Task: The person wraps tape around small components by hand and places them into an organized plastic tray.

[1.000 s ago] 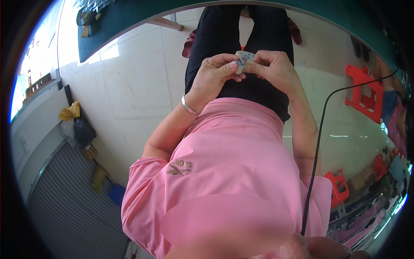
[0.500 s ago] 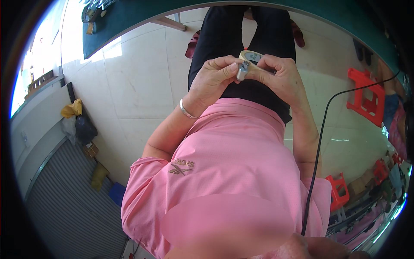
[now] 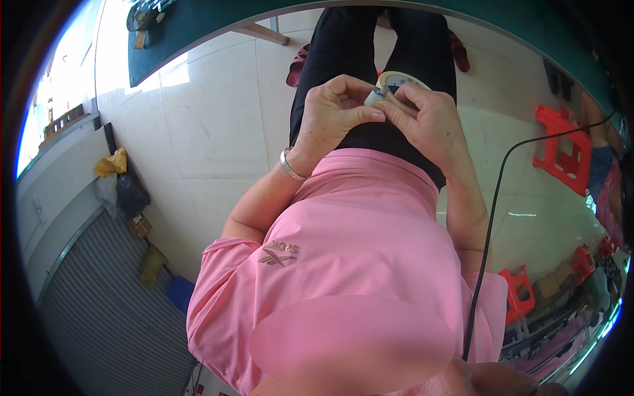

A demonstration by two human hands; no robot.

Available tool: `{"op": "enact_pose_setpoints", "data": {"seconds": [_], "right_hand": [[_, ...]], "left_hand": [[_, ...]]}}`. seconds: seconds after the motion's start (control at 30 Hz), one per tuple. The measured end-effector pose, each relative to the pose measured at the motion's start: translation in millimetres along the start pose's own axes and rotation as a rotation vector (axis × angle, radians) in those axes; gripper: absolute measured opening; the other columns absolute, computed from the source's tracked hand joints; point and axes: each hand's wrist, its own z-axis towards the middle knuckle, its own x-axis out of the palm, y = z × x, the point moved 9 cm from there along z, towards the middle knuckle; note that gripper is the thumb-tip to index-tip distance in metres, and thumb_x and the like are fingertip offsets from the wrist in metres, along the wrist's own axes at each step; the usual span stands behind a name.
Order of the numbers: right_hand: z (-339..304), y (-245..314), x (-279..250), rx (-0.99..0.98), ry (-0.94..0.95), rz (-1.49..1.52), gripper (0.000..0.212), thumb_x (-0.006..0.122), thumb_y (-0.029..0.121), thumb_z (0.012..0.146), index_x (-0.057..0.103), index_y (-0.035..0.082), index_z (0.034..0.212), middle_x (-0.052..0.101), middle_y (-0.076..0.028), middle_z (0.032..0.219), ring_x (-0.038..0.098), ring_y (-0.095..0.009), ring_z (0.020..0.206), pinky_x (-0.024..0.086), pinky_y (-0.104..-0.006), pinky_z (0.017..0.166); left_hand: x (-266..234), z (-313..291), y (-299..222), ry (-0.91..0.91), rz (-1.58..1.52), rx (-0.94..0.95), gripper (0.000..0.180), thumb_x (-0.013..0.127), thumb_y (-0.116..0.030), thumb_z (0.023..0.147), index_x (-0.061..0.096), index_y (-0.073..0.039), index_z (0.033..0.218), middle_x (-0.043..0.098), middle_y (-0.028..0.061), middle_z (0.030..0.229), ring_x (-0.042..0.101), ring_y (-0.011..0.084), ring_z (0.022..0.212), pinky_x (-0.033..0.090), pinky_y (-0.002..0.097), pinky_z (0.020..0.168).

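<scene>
We see two bare hands close together above the lap. The left hand (image 3: 338,109) has its fingers and thumb pinched about one small grey-and-white piece (image 3: 376,98); what it is, we cannot tell at this size. The right hand (image 3: 424,117) is closed on one roll of pale tape (image 3: 388,76), whose ring shows just beyond the fingertips. The small piece sits between the two hands, near the roll, over the thighs.

Around the left wrist we count one silvery bracelet (image 3: 290,164). Beneath the hands run two legs in black trousers (image 3: 333,56), with two dark red shoes, the left one (image 3: 298,66) and the right one (image 3: 458,53), on the pale tiled floor (image 3: 218,132). One pink shirt (image 3: 370,218) fills the middle of our view, and one black cable (image 3: 496,178) curves past its right side.

Ahead stretches one green table (image 3: 198,30), with one small tape roll (image 3: 140,39) at its left end. On the right we find one large red stool (image 3: 545,148), with one smaller red stool (image 3: 520,294) nearer the shirt. Far left, one yellow bag (image 3: 111,163) rests above one dark bag (image 3: 134,197).
</scene>
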Motion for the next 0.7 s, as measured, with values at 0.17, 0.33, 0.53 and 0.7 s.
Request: {"op": "enact_pose_setpoints", "data": {"seconds": [0.17,0.33,0.53,0.7], "right_hand": [[-0.3,-10.5,4.5,0.104,0.141,0.041,0.037,0.069,0.034,0.088,0.064,0.001,0.073,0.055,-0.011,0.054,0.054,-0.027,0.049,0.042,-0.0354,0.051],[-1.6,-18.1,4.3,0.169,0.15,-0.026,0.04,0.067,0.038,0.089,0.066,0.002,0.073,0.053,-0.01,0.051,0.052,-0.025,0.046,0.041,-0.0345,0.05],[1.0,-19.5,5.4,0.117,0.127,-0.125,0.037,0.069,0.04,0.088,0.067,0.006,0.074,0.055,-0.007,0.051,0.052,-0.022,0.044,0.04,-0.0344,0.047],[-0.6,-11.2,-2.0,-0.045,-0.112,-0.16,0.032,0.07,0.039,0.087,0.068,0.008,0.08,0.059,-0.005,0.057,0.054,-0.021,0.045,0.041,-0.0322,0.046]], "left_hand": [[-0.8,3.1,13.3,0.012,-0.095,-0.046,0.031,0.076,-0.004,0.082,0.065,0.005,0.108,0.07,0.0091,0.093,0.066,0.0124,0.083,0.056,0.0246,0.08],[-0.8,1.7,21.5,-0.019,-0.175,-0.031,0.026,0.071,-0.004,0.087,0.064,0.005,0.11,0.07,0.0097,0.095,0.067,0.0137,0.083,0.057,0.0259,0.079],[-2.9,1.6,25.3,-0.044,-0.147,-0.023,0.026,0.067,-0.007,0.091,0.064,0.006,0.113,0.071,0.0109,0.096,0.067,0.0153,0.084,0.057,0.0269,0.078],[-1.0,3.1,21.0,-0.054,-0.107,0.003,0.026,0.065,-0.011,0.093,0.064,0.005,0.113,0.071,0.0108,0.097,0.067,0.0155,0.083,0.057,0.0271,0.077]]}}
